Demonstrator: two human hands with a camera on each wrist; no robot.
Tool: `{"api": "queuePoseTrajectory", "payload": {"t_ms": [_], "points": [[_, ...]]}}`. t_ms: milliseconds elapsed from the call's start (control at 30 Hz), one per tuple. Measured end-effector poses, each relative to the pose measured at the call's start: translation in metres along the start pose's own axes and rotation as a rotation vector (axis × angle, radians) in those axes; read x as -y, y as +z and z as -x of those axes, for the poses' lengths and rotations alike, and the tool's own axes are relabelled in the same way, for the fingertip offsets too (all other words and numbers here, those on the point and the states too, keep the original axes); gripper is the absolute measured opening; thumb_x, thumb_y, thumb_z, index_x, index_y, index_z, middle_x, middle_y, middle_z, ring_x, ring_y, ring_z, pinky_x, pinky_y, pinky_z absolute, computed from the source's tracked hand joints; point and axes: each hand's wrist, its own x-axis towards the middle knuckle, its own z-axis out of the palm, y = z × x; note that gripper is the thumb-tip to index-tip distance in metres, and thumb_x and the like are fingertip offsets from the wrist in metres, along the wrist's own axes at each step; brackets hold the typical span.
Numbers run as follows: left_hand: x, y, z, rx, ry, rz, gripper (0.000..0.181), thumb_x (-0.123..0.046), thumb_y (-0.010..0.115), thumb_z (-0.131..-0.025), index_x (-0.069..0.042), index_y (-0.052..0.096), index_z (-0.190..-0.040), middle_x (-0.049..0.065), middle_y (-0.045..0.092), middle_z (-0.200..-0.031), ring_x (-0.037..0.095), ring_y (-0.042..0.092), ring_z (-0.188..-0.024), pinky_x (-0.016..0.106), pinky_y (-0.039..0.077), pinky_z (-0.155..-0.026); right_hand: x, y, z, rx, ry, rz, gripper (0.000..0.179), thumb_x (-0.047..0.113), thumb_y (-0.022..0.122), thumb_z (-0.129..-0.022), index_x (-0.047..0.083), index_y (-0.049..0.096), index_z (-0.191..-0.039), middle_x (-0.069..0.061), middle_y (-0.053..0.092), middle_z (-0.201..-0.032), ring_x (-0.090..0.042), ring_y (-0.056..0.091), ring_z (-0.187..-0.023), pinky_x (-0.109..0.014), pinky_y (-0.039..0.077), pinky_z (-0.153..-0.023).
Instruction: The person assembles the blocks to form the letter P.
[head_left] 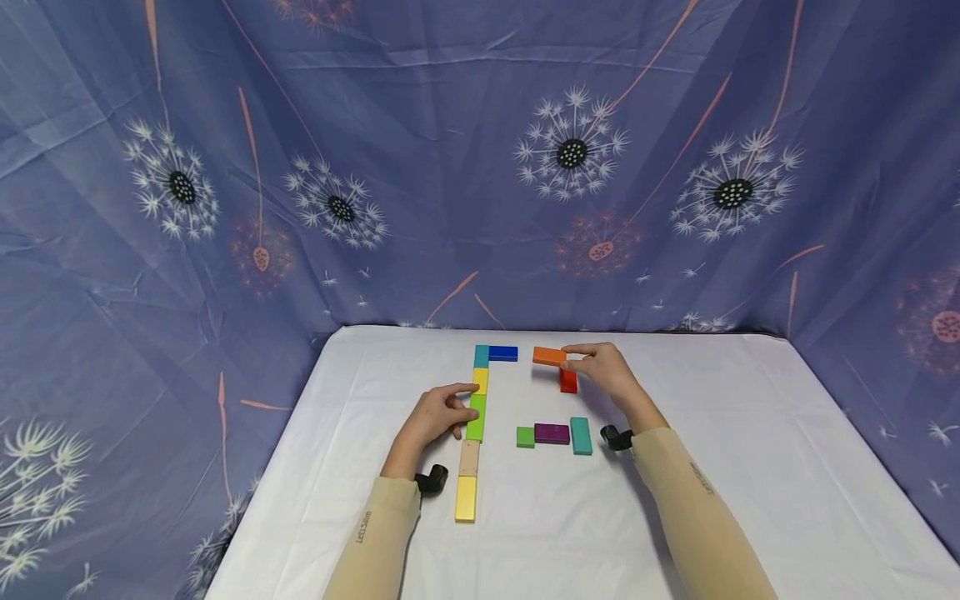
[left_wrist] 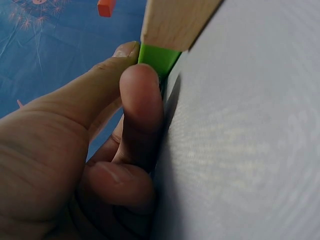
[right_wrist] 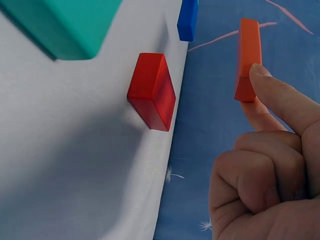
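Note:
An orange block [head_left: 549, 357] is pinched by one end between the thumb and index finger of my right hand [head_left: 606, 371], raised above the table. The right wrist view shows that hand's other fingers curled into the palm. Just below lies a red block [right_wrist: 151, 92]. My left hand [head_left: 437, 412] rests beside a line of blocks, its index finger reaching to the yellow block [head_left: 480, 377] and its thumb at the light green block [head_left: 477, 418]. Also in the line are a teal block [head_left: 482, 356], a plain wooden block [head_left: 468, 458] and a lower yellow block [head_left: 466, 500].
A blue block [head_left: 503, 353] extends right from the line's far end. Between the forearms lie a small green block [head_left: 525, 437], a purple block [head_left: 552, 433] and a turquoise block [head_left: 581, 436]. White cloth covers the table [head_left: 712, 392]; a patterned curtain [head_left: 450, 167] hangs behind it.

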Motion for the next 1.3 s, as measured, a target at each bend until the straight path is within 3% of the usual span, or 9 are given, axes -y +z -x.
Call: {"api": "queuePoseTrajectory", "payload": {"t_ms": [133,233,567,700,767,933,1033,1100,1300], "points": [[-0.001,-0.001,0.001,0.001,-0.001,0.004,0.053,-0.024,0.082,-0.094,-0.025,0.067,-0.145,0.003,0.074,-0.085,0.016,0.067,-0.053,0.031,0.049,-0.069,0.004,0.001,-0.007,0.01,-0.012,0.002,0.041,0.031,0.076,-0.097,0.019,0.075,-0.136,-0.014,0.054,-0.159,-0.033,0.046,-0.134,-0.054,0.041,-0.109],[0.0,-0.001,0.0,0.004,-0.004,0.005,0.053,-0.025,0.082,-0.094,-0.025,0.067,-0.145,0.003,0.073,-0.085,0.015,0.067,-0.053,0.031,0.048,-0.065,0.005,0.002,-0.012,0.015,-0.021,0.001,0.042,0.03,0.077,-0.097,0.017,0.075,-0.137,-0.014,0.055,-0.158,-0.031,0.046,-0.128,-0.047,0.041,-0.098],[0.001,0.0,-0.002,-0.001,0.005,-0.006,0.053,-0.025,0.082,-0.094,-0.025,0.067,-0.145,0.001,0.073,-0.084,0.015,0.067,-0.052,0.031,0.047,-0.065,-0.001,0.009,-0.028,0.024,-0.02,-0.011,0.04,0.027,0.078,-0.097,0.015,0.075,-0.135,-0.016,0.054,-0.159,-0.036,0.046,-0.138,-0.048,0.04,-0.104],[0.0,0.0,-0.001,-0.004,0.004,-0.01,0.053,-0.025,0.082,-0.094,-0.025,0.067,-0.145,0.001,0.074,-0.084,0.014,0.066,-0.052,0.03,0.048,-0.066,-0.003,0.01,-0.033,0.034,-0.017,-0.017,0.042,0.027,0.079,-0.097,0.015,0.075,-0.136,-0.016,0.053,-0.161,-0.037,0.044,-0.146,-0.052,0.039,-0.115],[-0.001,0.0,-0.001,-0.004,0.004,-0.009,0.053,-0.025,0.082,-0.094,-0.024,0.067,-0.145,0.001,0.074,-0.084,0.014,0.066,-0.052,0.029,0.047,-0.065,-0.004,0.011,-0.036,0.035,-0.014,-0.016,0.042,0.027,0.08,-0.096,0.015,0.075,-0.136,-0.016,0.054,-0.16,-0.036,0.045,-0.145,-0.047,0.041,-0.11],[-0.001,-0.001,0.001,-0.002,0.01,-0.007,0.054,-0.026,0.082,-0.094,-0.024,0.066,-0.146,0.001,0.074,-0.085,0.014,0.066,-0.052,0.028,0.043,-0.058,-0.004,0.012,-0.044,0.032,-0.01,0.01,0.041,0.026,0.081,-0.095,0.014,0.076,-0.133,-0.015,0.064,-0.147,-0.028,0.052,-0.11,-0.032,0.037,-0.078],[0.0,-0.001,0.0,-0.003,0.012,-0.013,0.054,-0.026,0.082,-0.094,-0.025,0.066,-0.146,0.001,0.074,-0.085,0.014,0.067,-0.053,0.028,0.044,-0.06,-0.005,0.013,-0.049,0.037,0.005,0.007,0.041,0.025,0.081,-0.094,0.015,0.077,-0.133,-0.01,0.068,-0.113,-0.021,0.043,-0.075,-0.03,0.031,-0.061],[0.0,0.0,0.0,-0.004,0.012,-0.017,0.053,-0.026,0.082,-0.094,-0.025,0.066,-0.145,0.0,0.074,-0.085,0.014,0.067,-0.053,0.029,0.047,-0.064,-0.005,0.013,-0.051,0.044,0.02,-0.006,0.041,0.025,0.082,-0.094,0.015,0.076,-0.134,-0.006,0.058,-0.089,-0.019,0.032,-0.059,-0.03,0.028,-0.053],[0.002,0.0,-0.001,-0.005,0.014,-0.022,0.053,-0.026,0.082,-0.094,-0.024,0.067,-0.145,0.001,0.074,-0.084,0.014,0.066,-0.052,0.029,0.046,-0.062,-0.007,0.015,-0.056,0.047,0.018,0.01,0.04,0.025,0.083,-0.093,0.016,0.078,-0.132,0.001,0.057,-0.089,-0.016,0.034,-0.065,-0.029,0.031,-0.058]]}}
